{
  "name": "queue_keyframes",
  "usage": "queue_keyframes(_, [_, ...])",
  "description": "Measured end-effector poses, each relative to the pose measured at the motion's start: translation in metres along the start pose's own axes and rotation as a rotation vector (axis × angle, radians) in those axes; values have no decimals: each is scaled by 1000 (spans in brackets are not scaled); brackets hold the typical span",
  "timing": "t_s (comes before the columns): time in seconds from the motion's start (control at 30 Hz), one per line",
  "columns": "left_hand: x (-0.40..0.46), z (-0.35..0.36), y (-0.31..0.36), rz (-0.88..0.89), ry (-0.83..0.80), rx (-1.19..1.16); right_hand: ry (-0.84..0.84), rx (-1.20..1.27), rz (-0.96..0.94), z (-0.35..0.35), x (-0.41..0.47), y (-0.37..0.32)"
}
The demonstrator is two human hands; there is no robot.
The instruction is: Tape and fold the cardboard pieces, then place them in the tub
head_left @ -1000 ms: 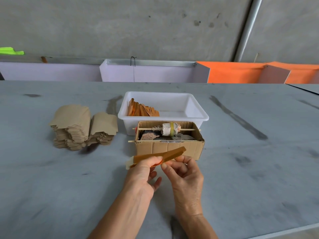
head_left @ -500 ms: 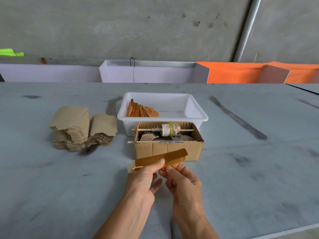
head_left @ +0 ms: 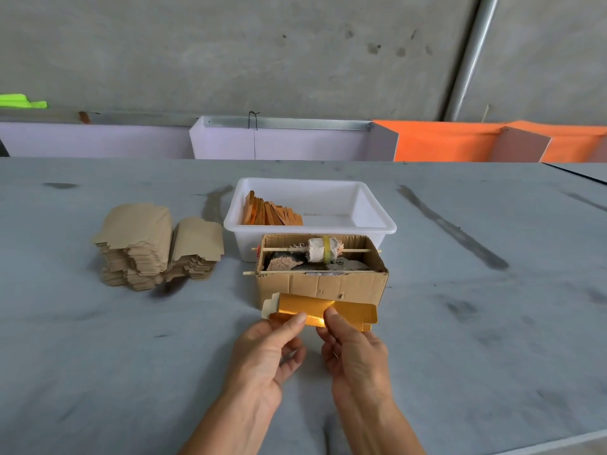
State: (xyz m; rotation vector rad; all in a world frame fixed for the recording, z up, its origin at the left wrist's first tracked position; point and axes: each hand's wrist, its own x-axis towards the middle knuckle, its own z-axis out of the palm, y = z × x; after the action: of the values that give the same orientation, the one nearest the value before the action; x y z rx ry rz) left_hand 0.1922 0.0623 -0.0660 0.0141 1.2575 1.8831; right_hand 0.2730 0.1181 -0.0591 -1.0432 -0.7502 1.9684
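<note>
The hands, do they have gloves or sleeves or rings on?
No gloves. The bare left hand and the bare right hand show plain fingers with short nails, and no ring can be seen from this side. Both forearms are uncovered all the way down to the bottom edge of the picture, so no sleeve, watch or bracelet shows.

Soft, even daylight fills the scene; shadows are faint, the darkest a small patch under the cardboard stack (head_left: 157, 244). A bright glare spot sits on the gold piece (head_left: 323, 311). Focus is sharp at centre. The wide lens bends the table (head_left: 98, 356) edge and the wall pipe (head_left: 469, 57).
</note>
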Motion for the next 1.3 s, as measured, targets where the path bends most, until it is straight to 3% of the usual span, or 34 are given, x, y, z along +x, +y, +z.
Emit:
queue_keyframes(0.2, [3, 0, -2, 76, 77, 68, 5, -4, 16, 2, 0, -2])
queue_keyframes(0.5, [2, -2, 0, 83, 48, 140, 74, -55, -46, 2, 6, -5])
queue_keyframes(0.8, [3, -2, 12, 102, 63, 117, -91, -47, 108, -3, 6, -22])
queue_keyframes(1.07, [-2, -6, 15, 64, 6, 125, 18, -119, -26, -1, 7, -19])
queue_keyframes(1.3, [-4, -10, 30, 117, -6, 171, -34, -155, -49, 11, 4, -29])
